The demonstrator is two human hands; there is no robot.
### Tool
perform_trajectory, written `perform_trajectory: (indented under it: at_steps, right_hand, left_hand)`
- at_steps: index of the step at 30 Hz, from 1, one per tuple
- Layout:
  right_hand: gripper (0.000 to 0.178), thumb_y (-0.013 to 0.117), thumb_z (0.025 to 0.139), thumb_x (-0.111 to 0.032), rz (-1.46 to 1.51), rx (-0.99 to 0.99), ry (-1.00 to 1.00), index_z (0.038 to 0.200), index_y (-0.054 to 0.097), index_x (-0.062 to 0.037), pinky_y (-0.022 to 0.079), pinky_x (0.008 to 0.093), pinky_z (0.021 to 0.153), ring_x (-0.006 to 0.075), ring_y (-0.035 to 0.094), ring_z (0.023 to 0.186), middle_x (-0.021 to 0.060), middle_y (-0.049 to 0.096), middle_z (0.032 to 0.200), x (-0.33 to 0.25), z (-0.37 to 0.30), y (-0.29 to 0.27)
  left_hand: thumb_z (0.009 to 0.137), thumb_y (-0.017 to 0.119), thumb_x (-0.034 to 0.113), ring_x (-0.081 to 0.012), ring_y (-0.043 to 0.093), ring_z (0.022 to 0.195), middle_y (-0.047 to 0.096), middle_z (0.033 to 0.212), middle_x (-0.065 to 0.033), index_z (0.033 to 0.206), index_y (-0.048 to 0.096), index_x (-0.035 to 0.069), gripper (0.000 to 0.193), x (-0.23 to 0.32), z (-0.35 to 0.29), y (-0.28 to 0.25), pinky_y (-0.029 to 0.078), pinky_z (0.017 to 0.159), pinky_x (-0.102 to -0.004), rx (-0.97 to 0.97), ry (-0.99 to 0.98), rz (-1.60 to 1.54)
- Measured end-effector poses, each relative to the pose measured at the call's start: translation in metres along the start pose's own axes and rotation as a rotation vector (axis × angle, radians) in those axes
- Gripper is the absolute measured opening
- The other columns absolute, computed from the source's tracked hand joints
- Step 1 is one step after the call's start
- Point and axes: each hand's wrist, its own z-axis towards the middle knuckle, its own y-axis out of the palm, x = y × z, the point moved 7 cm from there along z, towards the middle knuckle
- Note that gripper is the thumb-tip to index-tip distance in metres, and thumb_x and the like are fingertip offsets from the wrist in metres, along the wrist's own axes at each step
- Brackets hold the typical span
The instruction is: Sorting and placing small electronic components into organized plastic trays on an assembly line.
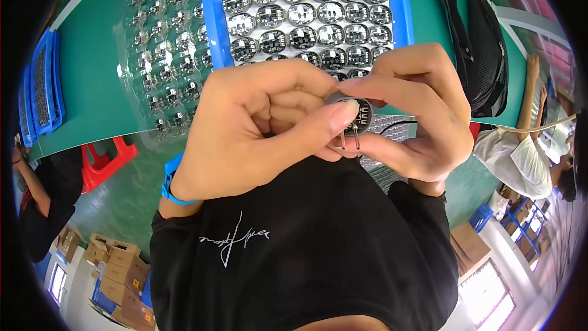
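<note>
Both hands meet in front of my chest around one small round dark electronic part (365, 112) with two metal pins sticking out toward me. My left hand (257, 125), a blue band on its wrist, presses its thumb onto the part's face. From the other side my right hand (422, 110) pinches the part's edge between fingers and thumb. Just beyond my hands a blue tray (215, 24) holds rows of shiny oval parts on a white lining; my fingers hide its near side. To its left, a clear plastic blister sheet (131, 55) carries many small metallic pieces.
The green table (86, 79) curves across the view. A black backpack (484, 49) lies on its right side, stacked blue trays (54, 79) on its left. A red stool (107, 162) stands below the left edge. People sit at both sides. Cardboard boxes (122, 276) are piled on the floor.
</note>
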Motion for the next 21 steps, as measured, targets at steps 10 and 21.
perform_trajectory:
  at_steps: [10,21]
  right_hand:
    - [0.048,0.094,0.079,-0.025,0.012,0.05,-0.029,0.11,0.079,0.0085,0.053,0.0329,0.068,0.0253,0.071,0.083,0.0187,0.074,0.097,-0.004,0.002,-0.004]
    - [0.046,0.092,0.079,-0.008,0.24,-0.012,0.185,0.116,0.074,0.015,0.059,0.033,0.073,0.0246,0.074,0.085,0.0241,0.079,0.108,0.004,0.0,0.005]
  left_hand:
    - [0.103,0.073,0.006,-0.0231,0.078,0.085,0.076,0.104,-0.0199,0.124,0.067,-0.014,0.029,0.017,-0.01,-0.006,0.066,0.068,-0.0322,0.091,0.268,0.295]
    - [0.081,0.09,-0.002,-0.0203,0.068,0.073,0.072,0.095,-0.015,0.105,0.078,-0.006,0.027,0.038,-0.031,0.007,0.051,0.057,-0.0286,0.172,1.072,0.862]
